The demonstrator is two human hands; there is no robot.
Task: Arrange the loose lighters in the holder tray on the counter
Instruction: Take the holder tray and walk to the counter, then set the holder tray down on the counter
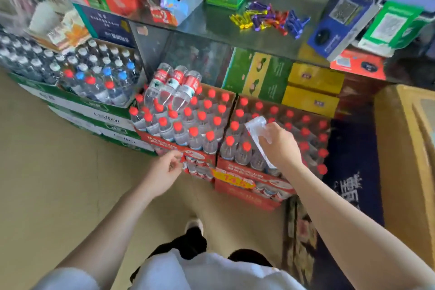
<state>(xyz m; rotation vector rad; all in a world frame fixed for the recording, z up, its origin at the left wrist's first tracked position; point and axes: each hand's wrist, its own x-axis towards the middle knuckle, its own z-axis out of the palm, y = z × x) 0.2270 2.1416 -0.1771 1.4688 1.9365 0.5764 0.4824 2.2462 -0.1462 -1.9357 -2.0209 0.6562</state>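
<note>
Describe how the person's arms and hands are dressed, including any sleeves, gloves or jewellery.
Both arms are bare from the wrists up as far as the frame shows. The left hand and right hand wear no gloves, and no watch, bracelet or ring is visible. A white garment shows at the bottom of the view; its light sleeve edge appears near the left upper arm.

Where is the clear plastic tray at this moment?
The right hand holds the clear plastic tray over the red-capped bottles, below the glass counter.

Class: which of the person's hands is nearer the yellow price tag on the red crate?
Left. The left hand is just left of the yellow price tag; the right hand is above-right, farther off.
</note>
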